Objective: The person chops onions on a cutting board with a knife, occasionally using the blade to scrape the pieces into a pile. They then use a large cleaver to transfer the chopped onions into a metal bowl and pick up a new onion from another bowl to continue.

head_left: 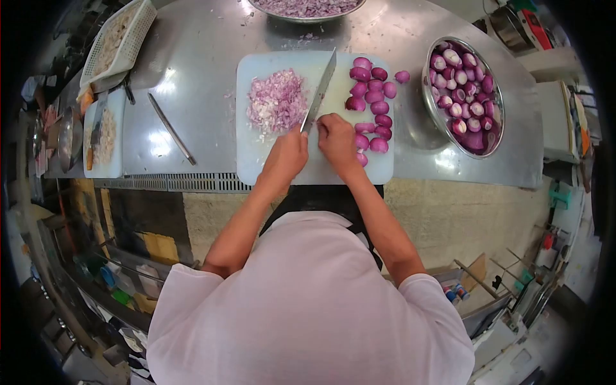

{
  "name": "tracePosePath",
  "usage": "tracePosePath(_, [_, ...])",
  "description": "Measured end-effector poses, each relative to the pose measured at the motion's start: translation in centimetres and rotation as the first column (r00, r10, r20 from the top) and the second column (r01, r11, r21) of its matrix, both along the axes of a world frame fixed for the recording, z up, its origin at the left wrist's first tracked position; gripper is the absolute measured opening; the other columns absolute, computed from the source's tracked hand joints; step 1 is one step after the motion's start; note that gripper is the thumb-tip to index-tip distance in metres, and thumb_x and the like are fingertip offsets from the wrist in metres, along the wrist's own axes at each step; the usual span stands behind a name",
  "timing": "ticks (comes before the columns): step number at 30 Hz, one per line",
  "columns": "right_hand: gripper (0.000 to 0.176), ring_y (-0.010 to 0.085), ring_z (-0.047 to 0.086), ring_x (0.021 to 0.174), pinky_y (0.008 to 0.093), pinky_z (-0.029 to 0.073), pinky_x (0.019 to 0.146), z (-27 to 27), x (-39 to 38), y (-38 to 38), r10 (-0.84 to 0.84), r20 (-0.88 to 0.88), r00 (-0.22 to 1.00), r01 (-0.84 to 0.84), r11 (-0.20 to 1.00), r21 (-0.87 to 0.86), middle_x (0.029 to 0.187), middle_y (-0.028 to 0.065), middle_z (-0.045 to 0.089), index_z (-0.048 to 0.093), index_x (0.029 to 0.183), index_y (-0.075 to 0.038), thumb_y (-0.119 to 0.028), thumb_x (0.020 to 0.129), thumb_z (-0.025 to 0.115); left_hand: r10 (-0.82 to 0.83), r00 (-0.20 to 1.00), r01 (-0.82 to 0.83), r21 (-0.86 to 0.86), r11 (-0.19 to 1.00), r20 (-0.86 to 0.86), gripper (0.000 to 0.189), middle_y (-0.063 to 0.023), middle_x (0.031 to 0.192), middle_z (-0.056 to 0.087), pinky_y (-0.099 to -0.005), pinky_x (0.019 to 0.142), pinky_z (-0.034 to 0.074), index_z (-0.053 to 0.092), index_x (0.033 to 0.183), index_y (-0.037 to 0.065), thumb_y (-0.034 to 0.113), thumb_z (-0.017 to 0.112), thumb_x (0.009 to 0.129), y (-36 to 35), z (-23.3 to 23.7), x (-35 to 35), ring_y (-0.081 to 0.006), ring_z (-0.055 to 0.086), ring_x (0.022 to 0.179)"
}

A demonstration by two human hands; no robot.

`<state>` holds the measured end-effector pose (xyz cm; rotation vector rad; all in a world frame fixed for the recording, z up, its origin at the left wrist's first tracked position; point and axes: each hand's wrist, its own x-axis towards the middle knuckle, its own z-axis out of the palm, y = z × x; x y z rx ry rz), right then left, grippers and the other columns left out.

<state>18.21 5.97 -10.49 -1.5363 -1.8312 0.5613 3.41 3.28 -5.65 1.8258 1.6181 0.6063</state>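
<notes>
A steel table [192, 58] fills the upper part of the view, and a white cutting board [256, 168] lies at its near edge, directly in front of the person. To the right of the board stands a round metal bowl [428, 106] heaped with peeled purple shallots. The rim of a second bowl [308, 18], holding chopped purple pieces, shows at the far edge of the table. At the far left sit a white plastic basket [119, 42] and a smaller board [106, 160], with a thin metal rod [171, 128] lying between that board and the main one. On the cutting board, a pile of chopped shallot [277, 101] covers the left half, and a cluster of whole peeled shallots [375, 96] lies along the right side. A knife [321, 86] slants between the two, its tip pointing away from the person. The left hand [285, 156] is wrapped closed around the knife's handle. The right hand [337, 138] rests just beside the blade's heel, fingers curled and bunched together on the board. What lies under them cannot be told.
</notes>
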Motion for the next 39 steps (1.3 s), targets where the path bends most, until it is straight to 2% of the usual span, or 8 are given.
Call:
tracePosePath(2, [0.011, 0.0397, 0.062, 0.080, 0.0471, 0.050, 0.073, 0.7, 1.8, 0.8, -0.068, -0.110, 0.992, 0.085, 0.983, 0.162, 0.084, 0.0195, 0.063, 0.065, 0.085, 0.000, 0.005, 0.076, 0.060, 0.133, 0.979, -0.055, -0.430, 0.901, 0.155, 0.027, -0.0283, 0.068, 0.058, -0.0518, 0.059, 0.046, 0.053, 0.101, -0.003, 0.022, 0.044, 0.103, 0.9, 4.2, 0.3, -0.0495, 0.057, 0.062])
tracePosePath(5, [0.014, 0.0382, 0.062, 0.085, 0.0464, 0.050, 0.075, 1.7, 4.8, 2.6, -0.165, -0.106, 0.981, 0.179, 0.973, 0.143, 0.088, 0.0187, 0.064, 0.067, 0.089, 0.000, 0.004, 0.077, 0.062, 0.008, 0.985, 0.037, -0.257, 0.966, 0.174, 0.028, -0.0268, 0.065, 0.061, -0.0484, 0.046, 0.047, 0.055, 0.106, -0.007, 0.019, 0.044, 0.102, -1.7, 2.8, -0.4, -0.0403, 0.059, 0.048])
tracePosePath(7, [0.021, 0.0377, 0.062, 0.091, 0.0454, 0.050, 0.080, 2.9, 6.0, 3.1, -0.210, 0.112, 0.971, 0.191, 0.968, 0.161, 0.094, 0.0179, 0.064, 0.069, 0.097, -0.001, 0.005, 0.078, 0.063, 0.011, 0.973, 0.067, -0.326, 0.943, 0.231, 0.029, -0.0257, 0.063, 0.060, -0.0483, 0.046, 0.047, 0.055, 0.107, -0.006, 0.021, 0.044, 0.103, -3.2, 2.7, -1.2, -0.0405, 0.056, 0.045])
tracePosePath(9, [0.022, 0.0378, 0.061, 0.093, 0.0450, 0.050, 0.081, 1.8, 6.4, 3.5, -0.168, 0.125, 0.978, 0.152, 0.980, 0.128, 0.095, 0.0171, 0.064, 0.069, 0.099, -0.001, 0.004, 0.078, 0.063, 0.140, 0.963, -0.029, -0.426, 0.904, 0.232, 0.030, -0.0249, 0.062, 0.058, -0.0488, 0.052, 0.048, 0.055, 0.106, -0.005, 0.023, 0.046, 0.103, -3.9, 2.0, -2.7, -0.0406, 0.056, 0.048])
tracePosePath(13, [0.023, 0.0383, 0.061, 0.095, 0.0449, 0.050, 0.083, 1.5, 3.8, 2.7, -0.083, 0.065, 0.994, 0.083, 0.997, 0.004, 0.096, 0.0157, 0.064, 0.070, 0.100, -0.003, 0.004, 0.079, 0.064, 0.124, 0.987, -0.094, -0.257, 0.962, 0.102, 0.026, -0.0289, 0.069, 0.061, -0.0523, 0.061, 0.046, 0.056, 0.106, -0.006, 0.018, 0.048, 0.100, -2.1, 1.7, -6.0, -0.0475, 0.061, 0.067])
tracePosePath(16, [0.024, 0.0375, 0.061, 0.094, 0.0449, 0.051, 0.082, 1.5, 1.2, 1.8, 0.016, 0.055, 0.998, -0.016, 1.000, 0.002, 0.099, 0.0156, 0.064, 0.070, 0.100, -0.004, 0.002, 0.079, 0.064, 0.105, 0.994, -0.107, -0.242, 0.964, -0.020, 0.024, -0.0307, 0.071, 0.062, -0.0540, 0.062, 0.046, 0.058, 0.109, -0.005, 0.015, 0.048, 0.099, -2.0, 5.7, -5.1, -0.0497, 0.060, 0.071])
tracePosePath(21, [0.017, 0.0375, 0.061, 0.087, 0.0473, 0.051, 0.077, 2.5, -1.6, 1.6, 0.060, 0.179, 0.982, -0.047, 0.996, -0.076, 0.094, 0.0158, 0.062, 0.068, 0.094, -0.003, 0.000, 0.079, 0.061, -0.004, 0.994, -0.014, -0.159, 0.987, -0.111, 0.026, -0.0313, 0.068, 0.061, -0.0555, 0.064, 0.047, 0.057, 0.114, -0.006, 0.012, 0.049, 0.097, -2.2, 3.8, -4.0, -0.0501, 0.061, 0.068])
tracePosePath(39, [0.010, 0.0379, 0.060, 0.082, 0.0481, 0.050, 0.072, 0.8, -1.3, 1.2, 0.007, 0.048, 0.999, -0.008, 1.000, 0.022, 0.086, 0.0168, 0.060, 0.068, 0.088, -0.003, -0.003, 0.082, 0.060, -0.159, 0.971, 0.126, -0.181, 0.975, -0.177, 0.022, -0.0305, 0.066, 0.060, -0.0565, 0.062, 0.047, 0.056, 0.110, -0.006, 0.008, 0.049, 0.095, -2.7, 4.0, -4.2, -0.0492, 0.062, 0.067])
